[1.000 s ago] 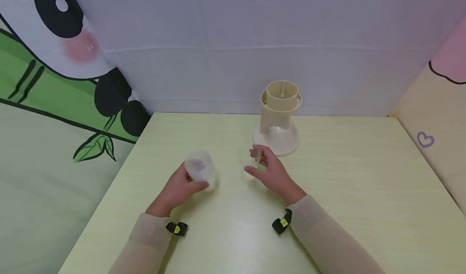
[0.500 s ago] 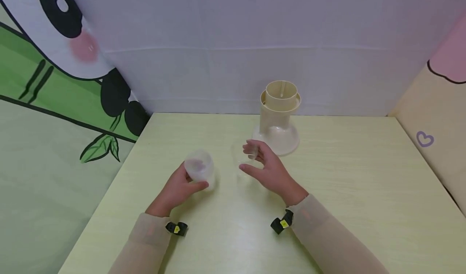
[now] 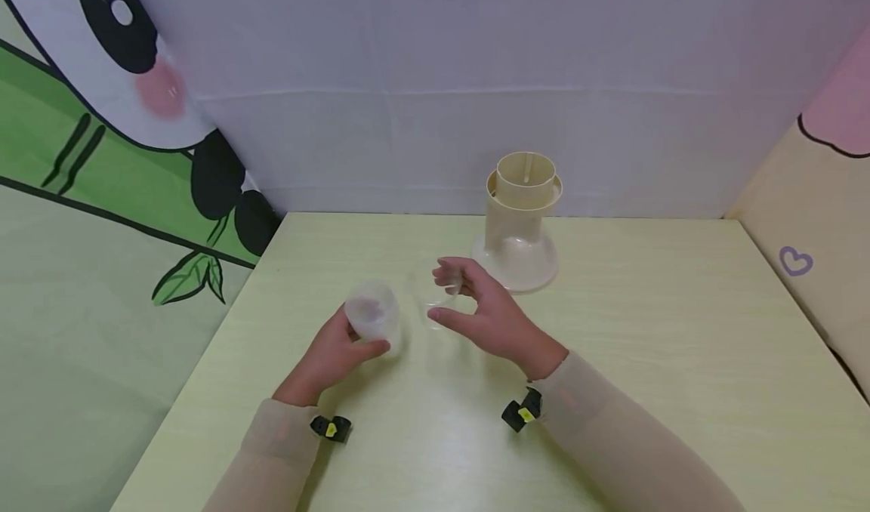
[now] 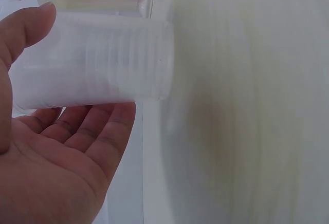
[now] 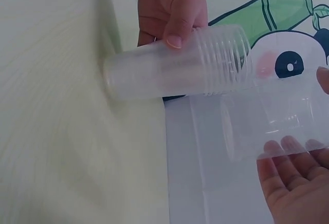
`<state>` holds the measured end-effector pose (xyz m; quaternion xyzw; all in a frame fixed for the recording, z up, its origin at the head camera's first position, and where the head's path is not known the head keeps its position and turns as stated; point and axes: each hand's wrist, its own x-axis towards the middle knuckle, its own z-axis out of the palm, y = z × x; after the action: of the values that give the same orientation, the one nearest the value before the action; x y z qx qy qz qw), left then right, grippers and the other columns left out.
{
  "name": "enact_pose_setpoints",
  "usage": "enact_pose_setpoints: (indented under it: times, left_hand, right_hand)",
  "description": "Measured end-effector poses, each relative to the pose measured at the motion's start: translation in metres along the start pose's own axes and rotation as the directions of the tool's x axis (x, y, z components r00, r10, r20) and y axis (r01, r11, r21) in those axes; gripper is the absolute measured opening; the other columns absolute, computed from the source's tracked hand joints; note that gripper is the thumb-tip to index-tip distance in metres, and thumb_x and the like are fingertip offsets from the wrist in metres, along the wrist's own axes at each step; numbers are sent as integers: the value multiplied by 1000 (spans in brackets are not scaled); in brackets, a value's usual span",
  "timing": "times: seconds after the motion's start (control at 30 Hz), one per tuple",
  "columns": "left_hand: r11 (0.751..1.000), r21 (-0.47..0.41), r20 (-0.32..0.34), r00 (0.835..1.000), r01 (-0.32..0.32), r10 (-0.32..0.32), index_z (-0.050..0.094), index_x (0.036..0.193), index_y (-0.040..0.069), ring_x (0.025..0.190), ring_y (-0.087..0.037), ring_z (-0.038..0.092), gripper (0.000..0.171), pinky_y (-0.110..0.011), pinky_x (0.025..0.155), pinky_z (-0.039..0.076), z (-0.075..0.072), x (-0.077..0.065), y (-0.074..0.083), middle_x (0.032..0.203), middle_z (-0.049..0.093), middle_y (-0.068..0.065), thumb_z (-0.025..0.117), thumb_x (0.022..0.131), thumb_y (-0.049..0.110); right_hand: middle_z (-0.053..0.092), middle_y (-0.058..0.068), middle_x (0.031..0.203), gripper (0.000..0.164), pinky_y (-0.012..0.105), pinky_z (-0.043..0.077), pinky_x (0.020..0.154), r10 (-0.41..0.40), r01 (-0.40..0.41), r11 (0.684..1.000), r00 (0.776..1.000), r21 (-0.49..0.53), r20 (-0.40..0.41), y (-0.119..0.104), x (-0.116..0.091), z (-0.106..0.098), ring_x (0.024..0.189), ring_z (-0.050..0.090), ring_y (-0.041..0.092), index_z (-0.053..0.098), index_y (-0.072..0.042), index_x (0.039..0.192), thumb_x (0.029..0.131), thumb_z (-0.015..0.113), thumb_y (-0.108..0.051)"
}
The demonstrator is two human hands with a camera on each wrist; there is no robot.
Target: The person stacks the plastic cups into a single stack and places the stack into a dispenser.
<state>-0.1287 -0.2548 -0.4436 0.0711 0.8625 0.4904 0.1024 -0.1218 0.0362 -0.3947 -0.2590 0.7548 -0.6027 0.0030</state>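
Observation:
My left hand [image 3: 333,357] grips a stack of clear plastic cups [image 4: 113,59], fingers on one side and thumb on the other. The stack's several rims [image 5: 226,54] show at its upper end in the right wrist view. A single clear plastic cup [image 5: 272,118] is in my right hand [image 3: 482,312], between its thumb and curved fingers. That cup is held upright, off the table, just right of the stack. In the right wrist view its base sits close beside the stack's rims, and my left hand [image 5: 175,8] shows behind the stack.
A cream double-tube holder [image 3: 513,225] on a round white base [image 3: 533,266] stands at the back of the pale table [image 3: 646,346], just behind my right hand. A plain cloth wall [image 3: 408,104] rises behind the table's far edge. Printed cloth hangs at both sides.
My right hand has moved left and slightly forward with the single cup, bringing it nearer the stack. The left hand and its stack stay in place.

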Motion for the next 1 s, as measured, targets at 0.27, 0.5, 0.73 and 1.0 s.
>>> enact_pose_setpoints:
  times: [0.27,0.5,0.73,1.0]
  left_hand:
    - [1000,-4,-6,1000,-26,26,43,149,14,130,-35,52,78,-60,110,40,3,2,1,141,55,-9,86,84,19]
    - [1000,7,-13,1000,-19,19,44,148,15,129,-34,53,76,-59,110,41,4,2,2,140,56,-8,86,84,20]
    - [1000,13,-11,1000,-13,14,44,147,14,128,-35,53,75,-59,109,42,3,4,-1,140,55,-9,86,85,21]
    - [1000,4,1,1000,-21,21,45,146,15,127,-33,54,72,-58,109,43,3,4,-4,139,56,-8,85,87,21]
  right_hand:
    - [59,-1,136,65,45,42,111,-51,52,998,999,-21,16,-9,12,3,127,57,19,46,-16,148,93,79,-23]
    - [59,-2,137,66,38,43,111,-64,65,997,997,-38,34,-17,21,5,126,57,14,45,-15,149,93,79,-24]
    - [59,-1,137,65,38,43,110,-89,90,996,995,-17,49,-25,30,8,128,57,19,45,-15,149,94,78,-25]
    - [60,-1,135,62,33,43,109,-131,131,991,990,0,60,-36,40,15,126,58,19,46,-11,147,94,77,-19]
